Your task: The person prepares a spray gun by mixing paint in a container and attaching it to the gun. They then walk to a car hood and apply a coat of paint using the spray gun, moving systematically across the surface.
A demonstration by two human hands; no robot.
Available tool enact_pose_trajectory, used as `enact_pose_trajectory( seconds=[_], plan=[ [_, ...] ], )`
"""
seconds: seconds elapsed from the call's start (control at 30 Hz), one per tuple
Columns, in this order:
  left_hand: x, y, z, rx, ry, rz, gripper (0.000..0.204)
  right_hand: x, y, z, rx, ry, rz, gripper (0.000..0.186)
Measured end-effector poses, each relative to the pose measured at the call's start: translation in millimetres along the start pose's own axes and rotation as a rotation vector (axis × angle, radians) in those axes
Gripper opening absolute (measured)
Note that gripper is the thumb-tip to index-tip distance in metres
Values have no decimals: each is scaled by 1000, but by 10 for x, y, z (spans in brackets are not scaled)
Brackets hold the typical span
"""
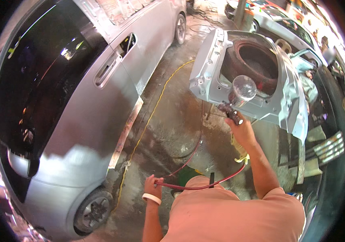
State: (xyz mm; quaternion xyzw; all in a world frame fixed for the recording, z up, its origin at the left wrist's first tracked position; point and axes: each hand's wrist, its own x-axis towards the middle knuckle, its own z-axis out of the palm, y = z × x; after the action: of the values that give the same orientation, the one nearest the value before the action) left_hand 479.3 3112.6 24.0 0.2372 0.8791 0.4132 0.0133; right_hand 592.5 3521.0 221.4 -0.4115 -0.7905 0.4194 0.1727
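In my right hand (240, 130) is a paint spray gun (231, 112), its clear round cup (243, 88) standing above the dark body. My fingers are wrapped around its grip, out in front of me. A red air hose (204, 186) hangs from the gun's lower end and curves across my body to my left hand (153, 184). That hand is closed around the hose, low at my left side. Beyond the gun, a light grey car door panel (208, 90) with a large opening is propped up. A grey van (100, 109) with patchy paint stands to my left.
A tire (257, 60) shows through the panel's opening. A yellow cord (156, 109) runs along the floor beside the van, and the hose trails over the concrete (172, 133). A dark car body (329, 109) lies at the right; a silver car (285, 28) is parked farther back.
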Motion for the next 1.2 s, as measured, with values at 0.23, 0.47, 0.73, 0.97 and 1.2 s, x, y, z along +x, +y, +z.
enact_pose_trajectory(
  seconds=[0.23, 0.47, 0.73, 0.97, 1.2],
  plan=[
    [1455, -512, -110, 82, -219, 49, 34, 516, -281, 764, -198, 252, 5, 50],
    [2415, -854, -285, 52, -372, -54, 31, 1309, -528, 1676, -358, 208, 118, 58],
    [3089, -1159, -369, 81, -429, 25, 26, 1991, -471, 2459, -382, 91, 119, 58],
    [3723, -1029, -288, 15, -560, 137, 25, 2388, -486, 2347, -451, 166, 216, 55],
    [4371, -1082, -94, -41, -664, 228, 30, 2464, -815, 1728, -482, 507, 236, 52]
  ],
)
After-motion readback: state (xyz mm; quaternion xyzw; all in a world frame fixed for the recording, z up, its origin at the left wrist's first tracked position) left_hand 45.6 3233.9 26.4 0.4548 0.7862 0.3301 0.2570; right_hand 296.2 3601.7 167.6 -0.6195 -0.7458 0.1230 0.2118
